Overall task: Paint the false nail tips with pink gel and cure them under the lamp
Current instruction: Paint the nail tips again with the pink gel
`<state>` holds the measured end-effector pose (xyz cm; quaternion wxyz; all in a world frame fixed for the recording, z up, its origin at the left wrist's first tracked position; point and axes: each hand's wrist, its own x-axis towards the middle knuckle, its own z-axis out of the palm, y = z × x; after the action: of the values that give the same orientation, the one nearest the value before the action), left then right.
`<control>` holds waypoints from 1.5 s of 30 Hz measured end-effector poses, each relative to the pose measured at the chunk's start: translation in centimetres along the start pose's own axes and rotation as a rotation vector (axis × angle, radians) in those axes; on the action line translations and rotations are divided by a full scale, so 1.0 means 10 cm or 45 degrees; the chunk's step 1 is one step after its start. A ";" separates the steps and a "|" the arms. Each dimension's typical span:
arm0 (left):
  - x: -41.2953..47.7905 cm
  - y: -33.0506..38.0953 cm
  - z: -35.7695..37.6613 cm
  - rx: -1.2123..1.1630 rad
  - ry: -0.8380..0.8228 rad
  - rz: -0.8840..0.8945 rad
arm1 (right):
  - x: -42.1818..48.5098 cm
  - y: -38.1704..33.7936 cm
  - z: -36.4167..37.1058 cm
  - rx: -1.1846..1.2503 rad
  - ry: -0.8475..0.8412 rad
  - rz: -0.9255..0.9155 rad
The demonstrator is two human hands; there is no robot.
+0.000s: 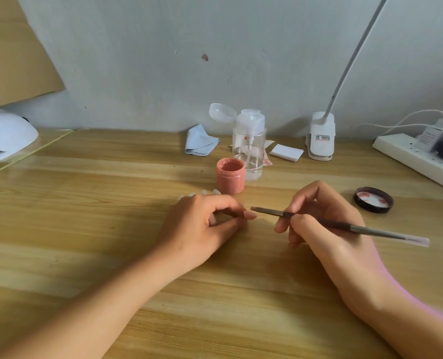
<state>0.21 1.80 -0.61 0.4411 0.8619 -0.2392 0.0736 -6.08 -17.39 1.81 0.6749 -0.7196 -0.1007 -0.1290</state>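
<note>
My left hand [204,229] rests on the wooden table [85,229] and pinches a small pink nail tip [250,215] between thumb and forefinger. My right hand [326,224] grips a thin brush [344,225] like a pen, with its tip a little to the right of the pink nail tip. Just behind my left hand lie several clear false nail tips [202,193] in a row. The open jar of pink gel [230,176] stands beyond them. The white curing lamp [8,133] sits at the far left edge.
The jar's black lid [373,200] lies to the right. Behind the jar are a clear pump bottle [248,143], a blue cloth [201,139], a white pad [286,152] and a clip desk lamp [321,136]. A power strip [417,156] lies at the far right.
</note>
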 end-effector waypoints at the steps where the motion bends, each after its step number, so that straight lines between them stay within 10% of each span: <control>1: 0.00 0.00 0.00 0.005 0.001 0.003 | 0.00 0.00 0.00 -0.006 -0.011 -0.001; 21: -0.04 0.05 -0.01 -0.048 0.019 0.060 | -0.06 0.04 -0.03 -0.297 0.230 -0.289; 45: -0.15 0.34 -0.05 -0.601 -0.141 -0.085 | -0.04 -0.01 0.00 -0.407 -0.108 -0.192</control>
<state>-2.65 1.02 1.61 0.6185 0.7451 -0.2452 -0.0464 -6.50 -17.42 1.81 0.5354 -0.8129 -0.1612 -0.1631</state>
